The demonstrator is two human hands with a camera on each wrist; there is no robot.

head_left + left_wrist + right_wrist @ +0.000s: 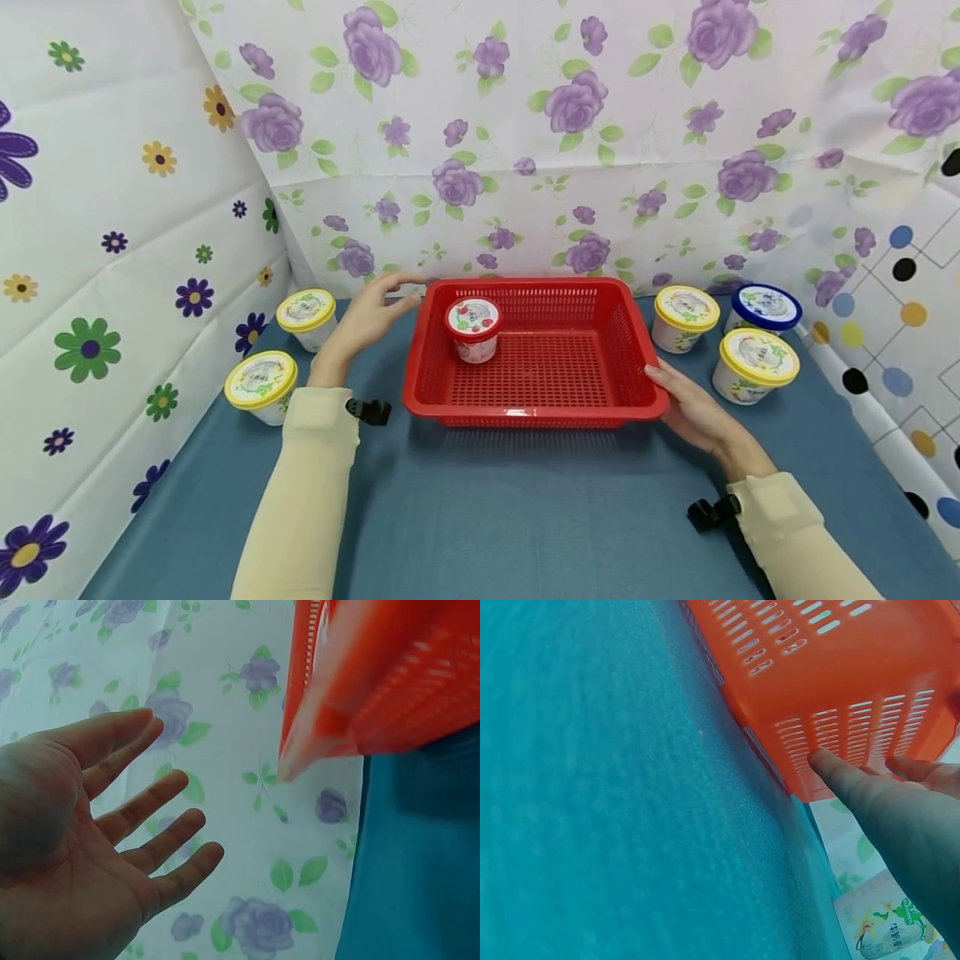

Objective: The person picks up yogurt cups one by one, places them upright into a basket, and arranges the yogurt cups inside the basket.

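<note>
A red plastic basket [540,417] with slotted walls sits on the blue cloth. Inside it, toward the left, stands a paper tub with a red lid [473,318]. My right hand [693,408] grips the basket's right side, thumb over the rim and fingers against the outer wall; the right wrist view shows those fingers [847,780] on the slotted wall. Off the basket's left end, my left hand [371,315] is raised with nothing in it. Its fingers [161,855] are spread and apart from the basket in the left wrist view.
Left of the left arm stand two yellow-lidded tubs, one behind [306,312] and one nearer [261,383]. To the basket's right are two more yellow-lidded tubs [684,312] [756,362] and a blue-lidded tub [765,307]. Flowered sheets [510,167] hang behind and at the sides.
</note>
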